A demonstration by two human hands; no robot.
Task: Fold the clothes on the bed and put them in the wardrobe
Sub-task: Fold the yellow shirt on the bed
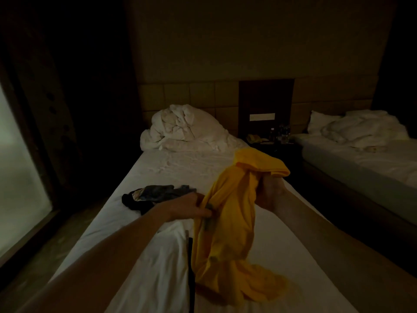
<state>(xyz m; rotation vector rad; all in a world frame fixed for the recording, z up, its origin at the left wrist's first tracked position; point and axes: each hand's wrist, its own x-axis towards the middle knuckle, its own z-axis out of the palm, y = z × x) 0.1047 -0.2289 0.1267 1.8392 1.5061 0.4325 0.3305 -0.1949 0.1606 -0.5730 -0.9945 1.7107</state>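
Hanging between both, the yellow garment [228,213] is pinched by the left hand [189,206] and gripped by the right hand [270,195].

1. The yellow garment [228,224] is soft, thin, matt cloth, creased.
2. The bed [180,168] sheet is matt white cloth, lightly wrinkled.
3. The duvet [182,129] is puffy, crumpled white fabric.
4. The headboard [203,93] looks like padded, panelled upholstery.

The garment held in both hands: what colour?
Yellow garment, plain in the head view.
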